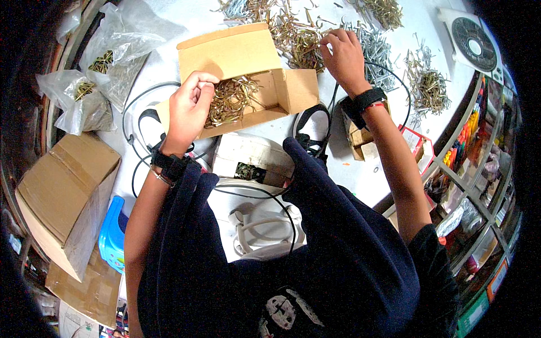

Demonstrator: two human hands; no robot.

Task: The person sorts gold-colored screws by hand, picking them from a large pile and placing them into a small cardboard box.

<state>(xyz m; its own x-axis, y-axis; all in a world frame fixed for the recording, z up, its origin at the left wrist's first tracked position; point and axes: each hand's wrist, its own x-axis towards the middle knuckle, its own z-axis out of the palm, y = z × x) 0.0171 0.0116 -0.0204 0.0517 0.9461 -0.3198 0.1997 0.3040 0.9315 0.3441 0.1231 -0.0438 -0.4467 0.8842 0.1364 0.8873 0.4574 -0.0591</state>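
An open cardboard box (291,91) lies tilted between my feet, its lid flap raised. Brass-coloured metal hooks (230,99) fill its left part. My left hand (192,103) is at the box's left end, fingers curled in beside the hooks; whether it grips anything is unclear. Over the right edge of a large heap of brass-coloured hooks (298,44) is my right hand (344,59), with thumb and forefinger bent together. Anything between those fingertips is too small to make out. Silver-coloured hooks (376,53) lie just right of that hand.
Plastic bags of metal pieces (86,101) and a large carton (67,181) stand at left, near a blue plastic stool (112,236). A box fan (473,44), a smaller hook pile (429,91) and glass-fronted shelves (469,190) are at right. A black cable (127,114) loops around.
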